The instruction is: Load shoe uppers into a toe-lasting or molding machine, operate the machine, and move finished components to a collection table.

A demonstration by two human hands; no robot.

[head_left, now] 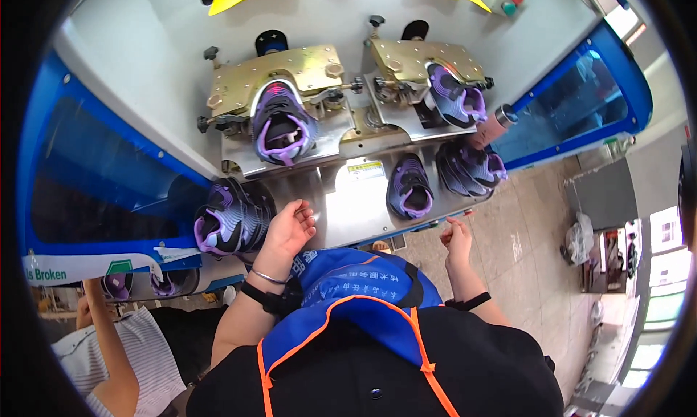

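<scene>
My left hand (293,227) hovers palm up over the front of the steel ledge, empty, its fingers loosely bent and apart. Just left of it stand black-and-purple sneakers (226,217) close together. My right hand (456,238) is beyond the ledge's front edge, fingers partly bent, with nothing visible in it. Nearest to it is a single sneaker (411,188) on the ledge. Two more sneakers, a left one (283,126) and a right one (454,97), sit in the machine's two clamping stations, toes under brass-coloured plates. Red light falls on the left one's toe.
More sneakers (468,171) and a pink bottle (495,126) occupy the ledge's right end. Blue side panels (109,166) flank the machine. Red and green buttons (512,3) are at upper right. Another person in a striped top (134,351) works at lower left beside further shoes.
</scene>
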